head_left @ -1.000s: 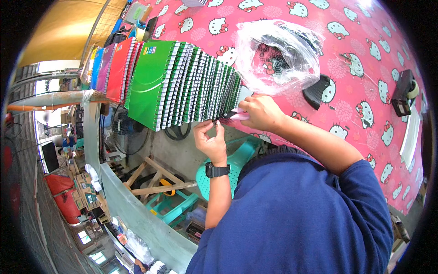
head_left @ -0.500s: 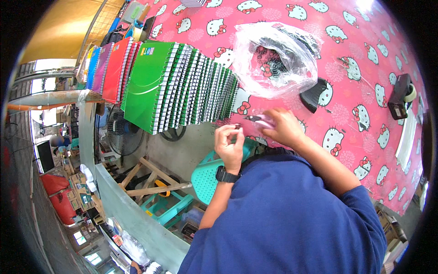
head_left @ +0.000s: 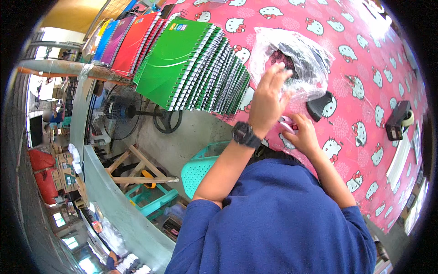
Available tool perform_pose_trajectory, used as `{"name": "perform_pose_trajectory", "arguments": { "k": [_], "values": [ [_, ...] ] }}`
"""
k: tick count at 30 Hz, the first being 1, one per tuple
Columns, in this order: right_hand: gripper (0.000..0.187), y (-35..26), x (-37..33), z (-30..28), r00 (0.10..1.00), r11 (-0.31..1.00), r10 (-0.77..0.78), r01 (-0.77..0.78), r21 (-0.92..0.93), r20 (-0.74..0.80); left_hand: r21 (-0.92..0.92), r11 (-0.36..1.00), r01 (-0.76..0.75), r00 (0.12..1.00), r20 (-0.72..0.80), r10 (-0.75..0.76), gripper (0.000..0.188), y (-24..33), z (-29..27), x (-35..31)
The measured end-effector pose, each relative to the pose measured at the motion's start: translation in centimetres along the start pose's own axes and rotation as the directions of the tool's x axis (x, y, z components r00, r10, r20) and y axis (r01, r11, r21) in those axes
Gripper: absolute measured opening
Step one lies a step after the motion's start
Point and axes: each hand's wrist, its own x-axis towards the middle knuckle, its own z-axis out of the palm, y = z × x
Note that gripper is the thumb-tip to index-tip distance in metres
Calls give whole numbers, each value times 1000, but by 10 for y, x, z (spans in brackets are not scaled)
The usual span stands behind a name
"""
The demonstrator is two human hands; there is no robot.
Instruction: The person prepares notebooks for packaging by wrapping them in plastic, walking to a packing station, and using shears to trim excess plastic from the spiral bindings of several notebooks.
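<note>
My left hand, with a black watch on its wrist, reaches over the near edge of a clear plastic bag, its fingers stretched out. I see nothing held in it. The bag lies crumpled and open on the pink table, with dark, wiry-looking pieces inside. Close by on the right, my right hand is closed round the pale pinkish handles of a small pair of pliers. Their jaws are mostly hidden behind my left hand. Just beyond my right hand lies a black wedge-shaped bundle.
Green spiral notebooks lean in a row at the table's left edge, with red notebooks, purple and blue ones behind. A tape dispenser stands far right. Below left are a fan, a turquoise chair and a wooden frame.
My left hand has gone from a pinch near the pliers to stretched fingers farther forward at the bag. The right hand has moved slightly right and nearer, still holding the pliers. The view has shifted.
</note>
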Motion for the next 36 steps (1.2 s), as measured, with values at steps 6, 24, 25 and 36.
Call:
{"name": "perform_pose_trajectory", "arguments": {
  "k": [6,24,25,36],
  "values": [
    [44,5,4,4,989,999,-40,40,0,-139,-2,887,461,880,-125,-458,10,15,-75,-94],
    [44,-49,56,54,938,902,-347,333,-274,-6,-147,751,643,718,-224,-659,17,-54,-78,-119],
    [44,-48,56,52,929,897,-368,348,-273,-26,-138,740,658,709,-217,-671,17,-52,-79,-117],
    [35,-43,62,61,929,907,-363,370,-202,70,-158,707,689,685,-179,-707,18,-51,-84,-114]
  ]
}}
